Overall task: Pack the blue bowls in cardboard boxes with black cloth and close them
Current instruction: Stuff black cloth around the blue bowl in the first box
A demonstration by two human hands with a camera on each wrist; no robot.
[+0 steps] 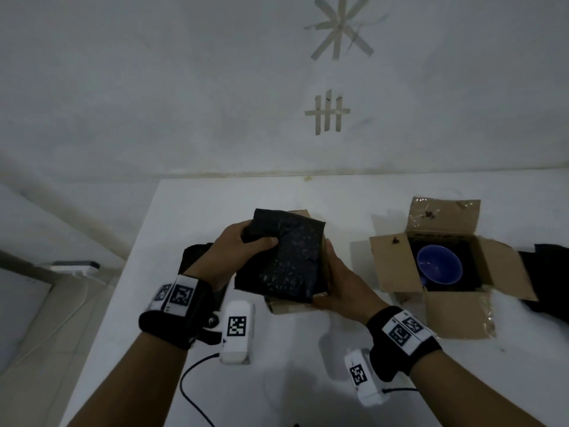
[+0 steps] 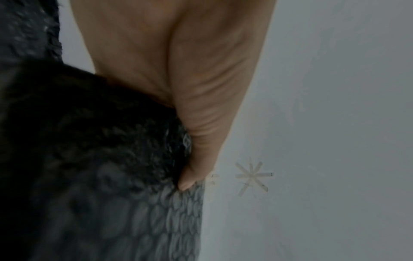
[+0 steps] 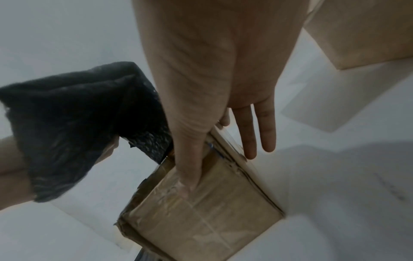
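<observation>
My left hand (image 1: 258, 238) grips a folded black cloth (image 1: 286, 260) and holds it over a small cardboard box (image 1: 292, 306) at the table's middle. In the left wrist view the thumb (image 2: 196, 141) pinches the cloth (image 2: 100, 159). My right hand (image 1: 332, 272) holds the box's right side, with its thumb pressed on the taped face of the box (image 3: 212, 220) and two fingers (image 3: 257, 132) straight along the edge. The cloth hides what is inside this box. To the right a second box (image 1: 446, 315) stands open, with a blue bowl (image 1: 439, 268) on black lining.
More black cloth lies under my left wrist (image 1: 197, 254) and at the far right table edge (image 1: 548, 278). The white table (image 1: 308, 380) ends at left, where a power strip (image 1: 75, 268) sits on a ledge. The wall behind carries tape marks (image 1: 328, 114).
</observation>
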